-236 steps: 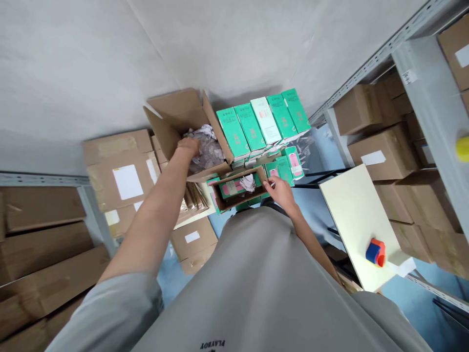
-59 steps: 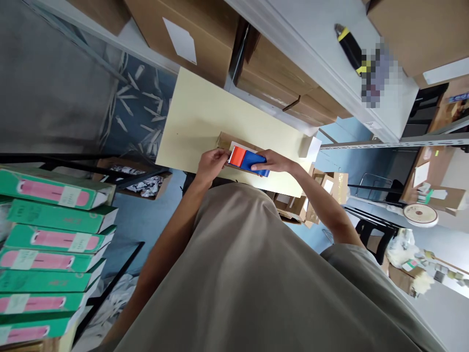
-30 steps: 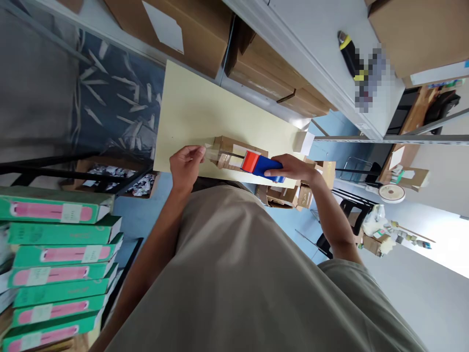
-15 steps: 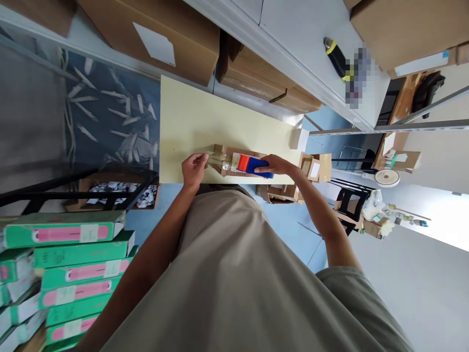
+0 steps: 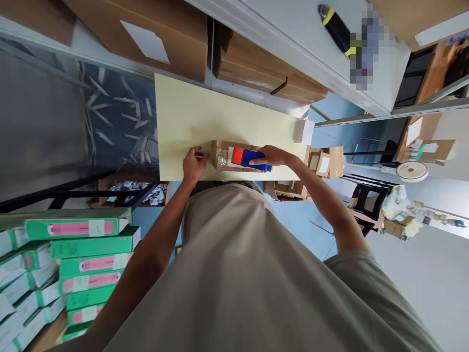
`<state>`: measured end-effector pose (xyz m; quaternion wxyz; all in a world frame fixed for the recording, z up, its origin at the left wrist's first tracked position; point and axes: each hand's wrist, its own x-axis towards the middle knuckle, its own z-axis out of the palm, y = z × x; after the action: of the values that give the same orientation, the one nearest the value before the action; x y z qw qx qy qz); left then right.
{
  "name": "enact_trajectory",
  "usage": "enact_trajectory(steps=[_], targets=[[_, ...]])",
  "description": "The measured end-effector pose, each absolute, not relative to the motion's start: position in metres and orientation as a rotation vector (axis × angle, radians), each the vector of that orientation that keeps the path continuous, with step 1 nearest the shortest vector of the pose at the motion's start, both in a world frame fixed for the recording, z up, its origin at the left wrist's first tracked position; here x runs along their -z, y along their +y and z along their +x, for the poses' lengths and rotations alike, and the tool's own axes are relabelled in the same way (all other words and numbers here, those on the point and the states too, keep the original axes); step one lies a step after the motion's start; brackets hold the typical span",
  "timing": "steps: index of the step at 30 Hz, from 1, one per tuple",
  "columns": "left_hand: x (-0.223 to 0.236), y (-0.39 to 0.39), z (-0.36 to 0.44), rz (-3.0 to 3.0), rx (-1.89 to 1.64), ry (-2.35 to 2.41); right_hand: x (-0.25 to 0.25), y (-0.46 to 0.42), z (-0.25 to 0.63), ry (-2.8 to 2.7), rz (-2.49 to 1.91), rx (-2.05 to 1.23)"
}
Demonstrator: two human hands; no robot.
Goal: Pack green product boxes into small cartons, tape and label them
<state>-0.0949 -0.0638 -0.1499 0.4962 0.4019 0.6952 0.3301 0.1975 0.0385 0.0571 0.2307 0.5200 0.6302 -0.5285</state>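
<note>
My right hand (image 5: 271,156) is wrapped round a blue and red tape dispenser (image 5: 250,159) that rests on top of a long, narrow cardboard box (image 5: 218,147). Shiny clear tape shows on the box's left part, beside the red end. Just off the left end of that box is my left hand (image 5: 194,164), its fingers curled together close to the tabletop; anything between them is too small to make out. Box and hands are over a pale yellow table (image 5: 183,110), near its front edge.
A small white box (image 5: 303,131) stands at the table's right end. Large cartons (image 5: 176,41) line the far side below a white shelf (image 5: 293,44) with a black and yellow tool (image 5: 336,32). Green and pink boxes (image 5: 80,228) are stacked at lower left.
My left hand has turned and lowered beside the box's end, its fingers now more curled. The dispenser stays on the box in my right hand. The whole view has shifted slightly.
</note>
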Motion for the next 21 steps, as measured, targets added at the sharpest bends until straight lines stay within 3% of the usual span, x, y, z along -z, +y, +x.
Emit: enact_trajectory(steps=[6,13,17,21], targets=[[0.111,-0.063,-0.074,1.059,-0.799,1.697,-0.047,0.043,0.198,1.875,1.282,1.458],[0.106,-0.073,-0.055,0.975,-0.828,1.934,-0.044,0.045,0.206,1.944,1.182,1.455],[0.108,-0.077,-0.053,0.979,-0.807,2.036,-0.064,0.047,0.260,1.792,1.126,1.657],[0.114,-0.077,-0.054,0.974,-0.803,2.103,-0.084,0.047,0.343,1.680,1.149,1.657]])
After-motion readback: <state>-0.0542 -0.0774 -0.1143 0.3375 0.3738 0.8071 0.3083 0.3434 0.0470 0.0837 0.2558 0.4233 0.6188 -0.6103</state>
